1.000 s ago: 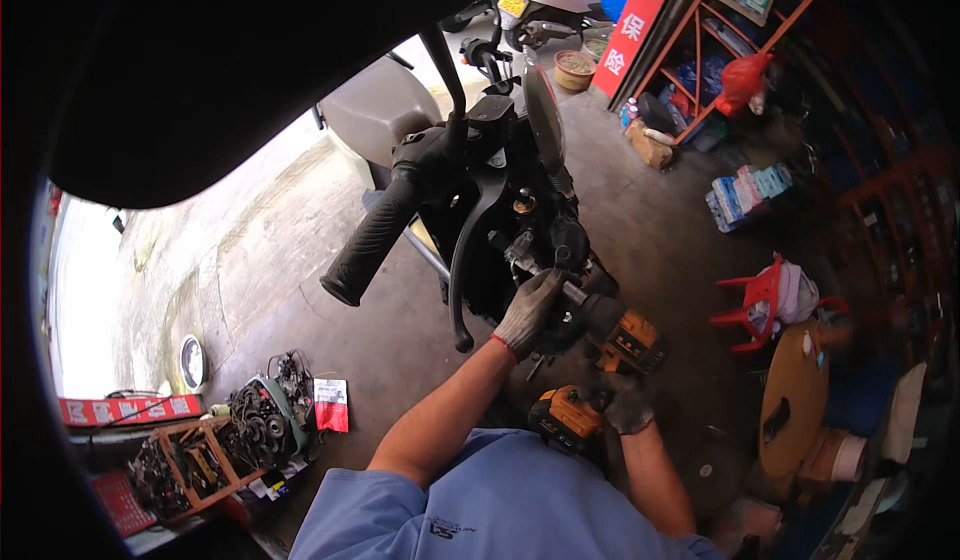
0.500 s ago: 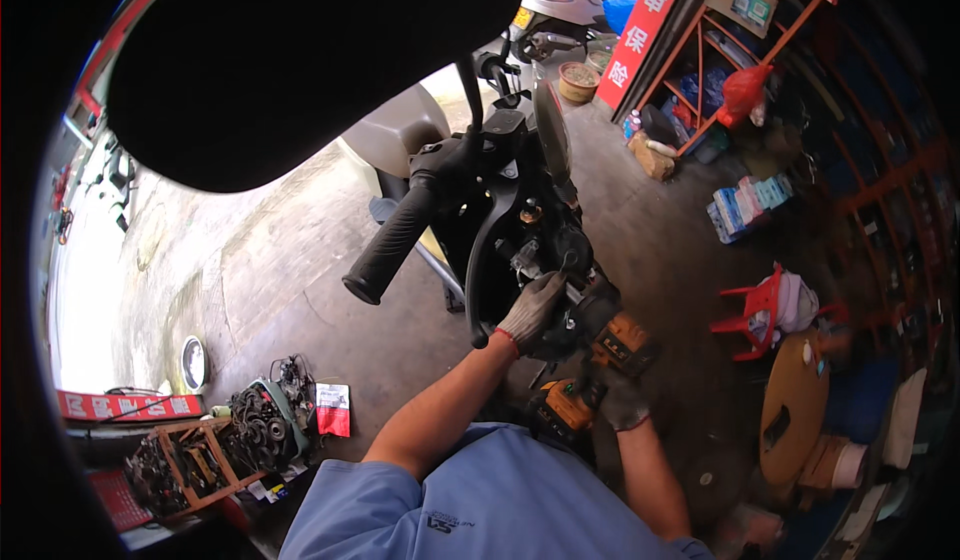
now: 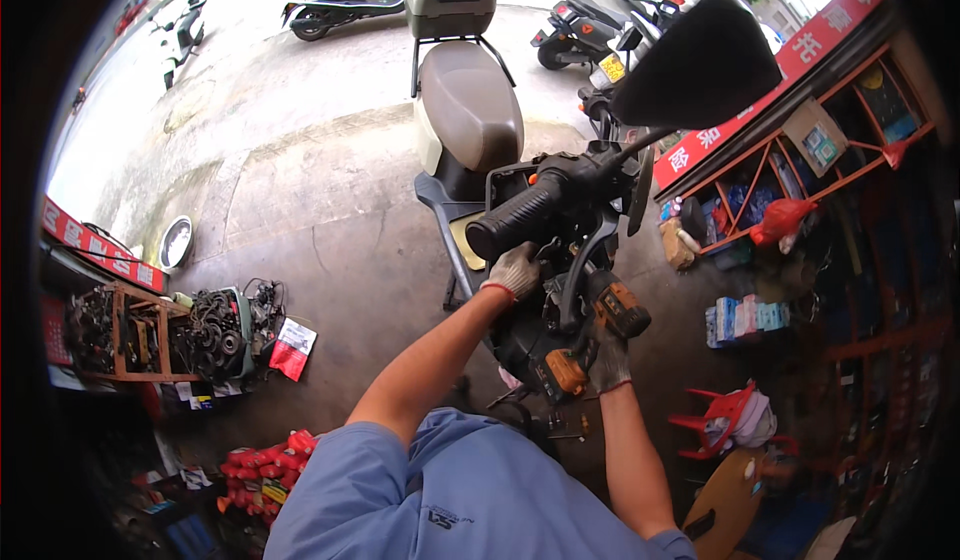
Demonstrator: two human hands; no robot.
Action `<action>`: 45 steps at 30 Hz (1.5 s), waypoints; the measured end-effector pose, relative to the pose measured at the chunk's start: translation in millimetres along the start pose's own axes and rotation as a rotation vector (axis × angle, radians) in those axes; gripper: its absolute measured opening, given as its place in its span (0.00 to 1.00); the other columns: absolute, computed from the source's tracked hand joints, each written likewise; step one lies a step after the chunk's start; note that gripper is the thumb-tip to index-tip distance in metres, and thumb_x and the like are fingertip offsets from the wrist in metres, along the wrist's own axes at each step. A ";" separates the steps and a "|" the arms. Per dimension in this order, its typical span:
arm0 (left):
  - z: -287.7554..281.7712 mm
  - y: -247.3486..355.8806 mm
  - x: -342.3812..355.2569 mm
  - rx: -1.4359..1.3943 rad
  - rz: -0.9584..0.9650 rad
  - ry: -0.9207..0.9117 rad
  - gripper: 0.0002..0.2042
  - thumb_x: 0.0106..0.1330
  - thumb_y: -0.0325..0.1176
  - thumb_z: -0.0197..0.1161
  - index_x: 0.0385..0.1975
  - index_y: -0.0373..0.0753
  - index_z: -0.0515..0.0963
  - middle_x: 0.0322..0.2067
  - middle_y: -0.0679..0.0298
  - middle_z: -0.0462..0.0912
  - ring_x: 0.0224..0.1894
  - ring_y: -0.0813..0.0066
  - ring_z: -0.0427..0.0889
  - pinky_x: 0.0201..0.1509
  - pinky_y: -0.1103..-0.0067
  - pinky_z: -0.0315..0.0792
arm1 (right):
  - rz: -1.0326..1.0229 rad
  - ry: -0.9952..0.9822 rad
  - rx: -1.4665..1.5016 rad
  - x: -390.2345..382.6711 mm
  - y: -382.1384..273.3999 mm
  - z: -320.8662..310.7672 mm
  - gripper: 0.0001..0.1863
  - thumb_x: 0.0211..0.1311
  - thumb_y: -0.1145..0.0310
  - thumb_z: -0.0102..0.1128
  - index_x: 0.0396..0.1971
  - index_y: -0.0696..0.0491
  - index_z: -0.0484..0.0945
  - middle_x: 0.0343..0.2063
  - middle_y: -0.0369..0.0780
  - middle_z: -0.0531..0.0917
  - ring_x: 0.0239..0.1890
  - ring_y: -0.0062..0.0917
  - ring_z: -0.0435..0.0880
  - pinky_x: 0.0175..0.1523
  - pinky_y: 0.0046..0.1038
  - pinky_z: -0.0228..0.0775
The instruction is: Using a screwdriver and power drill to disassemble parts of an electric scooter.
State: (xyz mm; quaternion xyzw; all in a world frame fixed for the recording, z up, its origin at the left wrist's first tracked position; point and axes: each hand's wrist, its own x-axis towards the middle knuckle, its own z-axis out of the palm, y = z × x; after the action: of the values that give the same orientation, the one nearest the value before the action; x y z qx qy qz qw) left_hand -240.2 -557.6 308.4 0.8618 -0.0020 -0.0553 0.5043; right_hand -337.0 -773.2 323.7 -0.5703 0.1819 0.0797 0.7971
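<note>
A scooter with a brown-grey seat (image 3: 470, 105) stands before me, its black handlebar grip (image 3: 515, 222) towards me. My left hand (image 3: 515, 272), in a grey-white glove, is below that grip among the dark parts of the steering column. Its fingers are curled, and whatever they grip is hidden. My right hand (image 3: 611, 360), also gloved, is wrapped round the handle of a yellow-and-black cordless driver (image 3: 622, 306). The tool's head is beside the brake lever (image 3: 582, 270), and its battery (image 3: 564, 373) is nearer my body. Its tip cannot be seen clearly.
A black mirror (image 3: 700, 65) juts out at upper right. To the left are a crate of engine parts (image 3: 140, 335) and a red-and-white packet (image 3: 292, 348). A red stool (image 3: 715, 420) and stacked boxes (image 3: 745, 320) stand right. Red bundles (image 3: 270, 470) lie lower left.
My view has shifted, bringing the seat and parked scooters into sight. The left hand now sits under the handlebar grip instead of at the column's front. The driver stays in my right hand.
</note>
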 end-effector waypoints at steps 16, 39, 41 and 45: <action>-11.6 22.9 57.4 0.218 0.076 -0.171 0.19 0.65 0.37 0.50 0.55 0.45 0.75 0.48 0.48 0.80 0.53 0.50 0.79 0.57 0.63 0.72 | 0.003 0.128 0.045 47.4 5.2 25.6 0.19 0.52 0.81 0.56 0.47 0.54 0.73 0.30 0.37 0.80 0.19 0.22 0.77 0.22 0.22 0.71; 29.9 -51.8 112.7 0.311 0.067 -0.092 0.15 0.66 0.42 0.51 0.47 0.47 0.79 0.43 0.46 0.81 0.48 0.47 0.80 0.53 0.60 0.73 | 0.189 0.069 0.250 48.8 -1.2 22.9 0.19 0.52 0.81 0.60 0.46 0.53 0.73 0.31 0.38 0.80 0.24 0.25 0.79 0.26 0.26 0.74; 27.0 -29.7 108.4 0.316 0.074 -0.150 0.16 0.66 0.40 0.51 0.50 0.45 0.77 0.46 0.46 0.80 0.50 0.48 0.80 0.54 0.61 0.72 | 0.205 0.097 0.267 51.1 -1.5 15.8 0.19 0.52 0.81 0.61 0.45 0.53 0.73 0.29 0.38 0.79 0.22 0.24 0.79 0.25 0.25 0.73; -6.8 36.0 76.6 0.353 0.051 -0.326 0.22 0.67 0.32 0.51 0.62 0.39 0.68 0.58 0.47 0.74 0.56 0.55 0.78 0.60 0.67 0.70 | -0.019 0.184 -0.128 56.1 9.8 4.1 0.17 0.51 0.78 0.63 0.43 0.54 0.74 0.26 0.36 0.77 0.19 0.21 0.76 0.23 0.24 0.70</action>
State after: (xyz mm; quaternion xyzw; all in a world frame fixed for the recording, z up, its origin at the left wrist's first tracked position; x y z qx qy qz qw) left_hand -161.5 -573.9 335.9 0.9160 -0.1149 -0.1795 0.3400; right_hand -287.8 -770.6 294.9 -0.6267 0.2436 0.0311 0.7395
